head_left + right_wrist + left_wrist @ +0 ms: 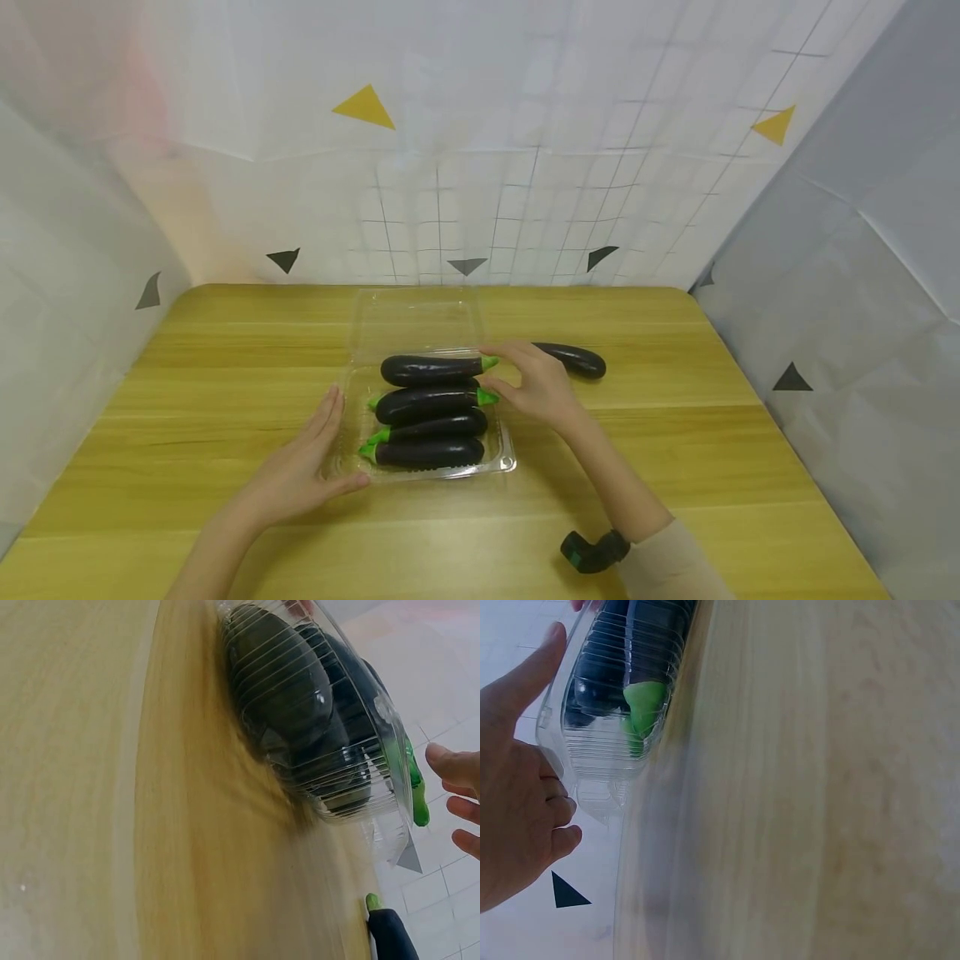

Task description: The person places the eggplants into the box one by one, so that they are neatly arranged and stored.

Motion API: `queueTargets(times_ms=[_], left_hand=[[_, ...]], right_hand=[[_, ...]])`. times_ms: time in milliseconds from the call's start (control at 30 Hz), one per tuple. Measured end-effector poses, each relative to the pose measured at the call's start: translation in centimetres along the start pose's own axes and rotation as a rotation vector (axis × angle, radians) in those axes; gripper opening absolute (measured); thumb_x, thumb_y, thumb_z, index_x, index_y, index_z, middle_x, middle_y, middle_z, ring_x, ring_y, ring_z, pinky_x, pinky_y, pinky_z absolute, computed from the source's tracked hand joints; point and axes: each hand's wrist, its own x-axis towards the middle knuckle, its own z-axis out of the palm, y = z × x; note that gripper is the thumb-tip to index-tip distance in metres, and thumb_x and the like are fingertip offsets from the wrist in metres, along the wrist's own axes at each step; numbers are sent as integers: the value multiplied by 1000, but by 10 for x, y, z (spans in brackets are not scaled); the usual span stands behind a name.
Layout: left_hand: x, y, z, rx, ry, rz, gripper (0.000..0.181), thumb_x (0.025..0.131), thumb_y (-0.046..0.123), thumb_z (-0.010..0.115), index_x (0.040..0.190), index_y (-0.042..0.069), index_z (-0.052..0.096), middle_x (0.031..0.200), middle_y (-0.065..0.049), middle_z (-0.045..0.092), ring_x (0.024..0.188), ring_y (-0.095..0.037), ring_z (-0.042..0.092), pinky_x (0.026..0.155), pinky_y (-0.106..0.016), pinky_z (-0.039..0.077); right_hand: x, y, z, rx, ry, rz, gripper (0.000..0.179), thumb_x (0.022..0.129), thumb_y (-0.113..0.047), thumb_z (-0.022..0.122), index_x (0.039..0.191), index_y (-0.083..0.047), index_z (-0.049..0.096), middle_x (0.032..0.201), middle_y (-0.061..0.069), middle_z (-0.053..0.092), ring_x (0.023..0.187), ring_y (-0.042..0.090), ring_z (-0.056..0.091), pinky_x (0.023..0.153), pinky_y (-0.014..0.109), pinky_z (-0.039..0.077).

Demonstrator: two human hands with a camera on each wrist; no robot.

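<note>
A clear plastic clamshell box (508, 454) sits with its lid raised and several dark purple eggplants (431, 452) lying crosswise in its tray. My left hand (300, 471) rests against the box's left end, fingers straight along that side and thumb at the front edge. In the left wrist view, the thumb of the left hand (517, 795) lies by the rim. At the right end, my right hand (536, 383) is beside the green stem tips of the upper eggplants. The right wrist view shows the fingers of that hand (461, 791) spread, with nothing between them.
Another eggplant (576, 360) lies on the wooden table (675, 450) just beyond the right hand, partly hidden by it. The transparent lid (416, 321) reaches back toward the white wall. A black wrist device (596, 552) is at the right forearm.
</note>
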Motion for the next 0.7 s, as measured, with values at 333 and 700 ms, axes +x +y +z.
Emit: queueTargets(times_ms=[333, 700], left_hand=[[0, 0, 0, 1, -2, 1, 112, 82, 65, 61, 154, 7, -1, 160, -15, -4, 138, -46, 22, 94, -60, 43], [1, 1, 0, 3, -6, 3, 112, 83, 65, 61, 154, 7, -3, 160, -13, -6, 137, -47, 23, 90, -58, 47]], right_hand=[[-3, -5, 5, 65, -223, 117, 66, 83, -41, 74, 140, -15, 51, 147, 2, 46, 132, 26, 44, 105, 47, 38], [2, -11, 16, -33, -187, -47, 59, 80, -32, 80, 133, -15, 59, 134, 4, 58, 120, 21, 56, 91, 37, 51]])
